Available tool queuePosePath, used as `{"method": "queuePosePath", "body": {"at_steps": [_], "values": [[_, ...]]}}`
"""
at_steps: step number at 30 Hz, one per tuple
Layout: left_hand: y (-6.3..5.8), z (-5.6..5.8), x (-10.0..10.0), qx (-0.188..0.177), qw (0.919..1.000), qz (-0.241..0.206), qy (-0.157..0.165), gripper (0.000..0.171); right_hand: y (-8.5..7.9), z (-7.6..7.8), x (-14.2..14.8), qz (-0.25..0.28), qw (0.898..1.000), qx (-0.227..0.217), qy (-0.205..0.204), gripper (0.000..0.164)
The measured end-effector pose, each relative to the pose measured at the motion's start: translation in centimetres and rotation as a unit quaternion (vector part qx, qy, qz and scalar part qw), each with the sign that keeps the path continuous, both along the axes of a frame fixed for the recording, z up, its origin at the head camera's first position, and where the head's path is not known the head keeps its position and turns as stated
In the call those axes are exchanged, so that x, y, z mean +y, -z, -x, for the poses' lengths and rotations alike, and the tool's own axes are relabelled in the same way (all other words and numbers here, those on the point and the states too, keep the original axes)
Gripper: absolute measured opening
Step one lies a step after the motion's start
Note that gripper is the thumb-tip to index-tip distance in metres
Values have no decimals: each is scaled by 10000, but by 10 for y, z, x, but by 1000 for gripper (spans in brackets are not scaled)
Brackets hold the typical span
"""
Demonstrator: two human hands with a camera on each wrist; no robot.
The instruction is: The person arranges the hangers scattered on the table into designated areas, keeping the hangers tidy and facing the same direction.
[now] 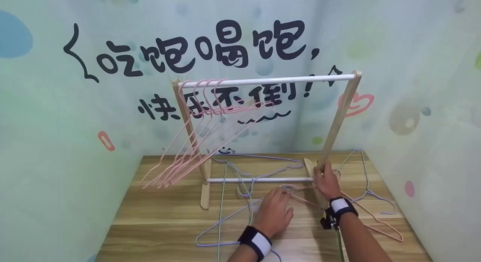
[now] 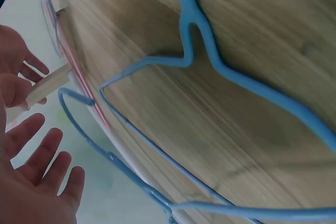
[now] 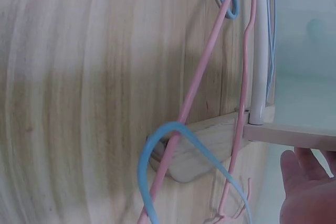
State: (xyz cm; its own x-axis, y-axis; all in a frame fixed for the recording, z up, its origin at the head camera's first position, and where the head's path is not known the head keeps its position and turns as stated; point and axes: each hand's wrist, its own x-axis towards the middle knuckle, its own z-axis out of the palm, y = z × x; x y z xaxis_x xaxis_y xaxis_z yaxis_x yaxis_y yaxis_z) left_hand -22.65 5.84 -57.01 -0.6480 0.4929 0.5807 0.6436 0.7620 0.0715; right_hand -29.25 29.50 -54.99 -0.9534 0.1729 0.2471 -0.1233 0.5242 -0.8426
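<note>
My right hand (image 1: 328,181) holds the lower part of the right wooden post (image 1: 340,119) of a clothes rack; in the right wrist view its fingers (image 3: 307,163) are at that post. Just left of it, my left hand (image 1: 273,211) is over the table among loose hangers, its fingers (image 2: 39,156) spread and holding nothing in the left wrist view. A pink hanger (image 1: 379,215) lies across the rack's right foot. Beneath the left hand is a blue hanger (image 1: 220,221). Several pink hangers (image 1: 180,164) hang at the left end of the white top rail (image 1: 263,81).
Another blue hanger (image 1: 259,156) lies by the rack's lower white bar (image 1: 259,180). More hangers, among them a blue one (image 1: 366,179), lie at the right. The wooden table (image 1: 150,224) is enclosed by a printed backdrop (image 1: 75,141) at the back and sides.
</note>
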Motion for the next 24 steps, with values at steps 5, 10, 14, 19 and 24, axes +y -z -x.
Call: {"method": "queuePosePath", "body": {"at_steps": [5,10,14,19,24], "values": [[1,4,9,-262,9993,262,19,39,2,0,1,-84,9999,-92,0,18],[4,9,13,-571,9957,728,-39,42,3,-3,3,-127,9993,-352,-54,17],[10,12,19,-551,9918,1141,-193,46,1,-5,2,-94,9993,-347,-115,13],[14,11,30,-540,9834,1707,-307,51,1,-6,1,-32,9991,-378,-167,12],[18,10,38,-370,9729,2254,-349,55,1,-6,4,-93,9988,-425,-229,9]]}}
